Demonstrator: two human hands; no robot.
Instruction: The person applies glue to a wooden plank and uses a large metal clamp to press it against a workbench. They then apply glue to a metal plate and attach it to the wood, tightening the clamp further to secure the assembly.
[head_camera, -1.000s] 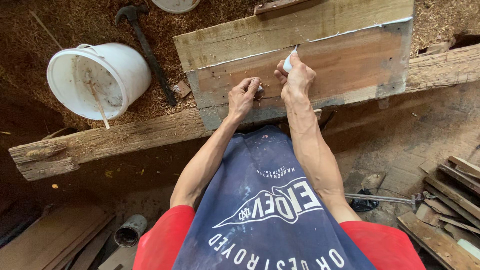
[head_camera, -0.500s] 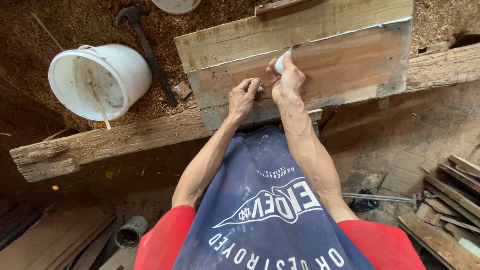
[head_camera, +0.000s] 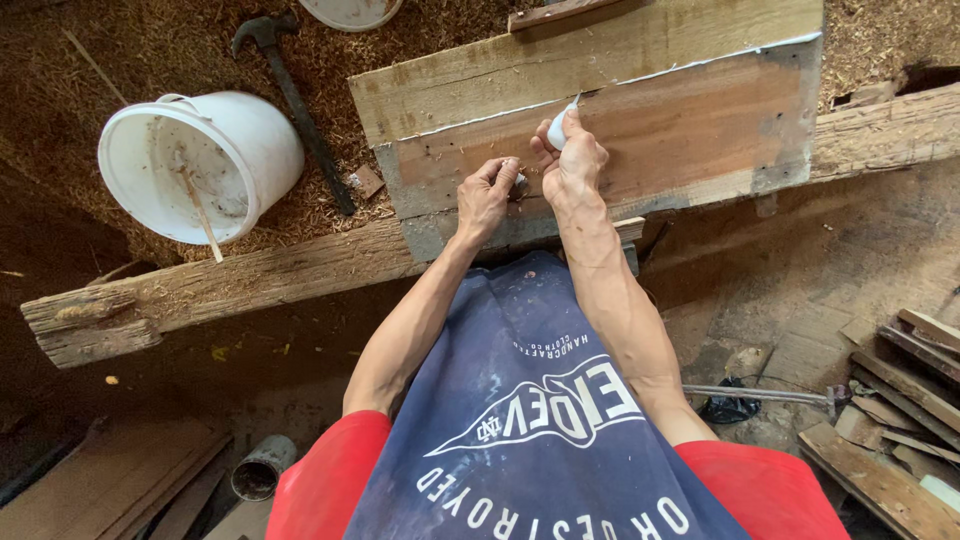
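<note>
— What did the right hand (head_camera: 572, 165) hold?

— A small white squeeze bottle (head_camera: 561, 127), fingers clamped round it, its tip pressed to the seam where the reddish-brown wooden board (head_camera: 690, 125) met the paler weathered plank (head_camera: 560, 60) just beyond the grip. A thin white bead (head_camera: 700, 62) ran along that seam, away to the right of the bottle and a little to its left.

— And the left hand (head_camera: 487, 195)?

— It lay on the reddish board just left of the right hand, fingers curled shut over something small and dark; I could not tell what it was.

— What lay around them?

— Below the hands, the board rested on a long rough grey timber beam (head_camera: 240, 285). Well to the left of the grip stood a white plastic bucket (head_camera: 200, 160) with a thin wooden stick (head_camera: 200, 210) inside. Between the bucket and the boards lay a dark hammer (head_camera: 295, 95) on sawdust. Nearest the camera hung a blue printed apron (head_camera: 530, 420) over red clothing (head_camera: 325, 485).
</note>
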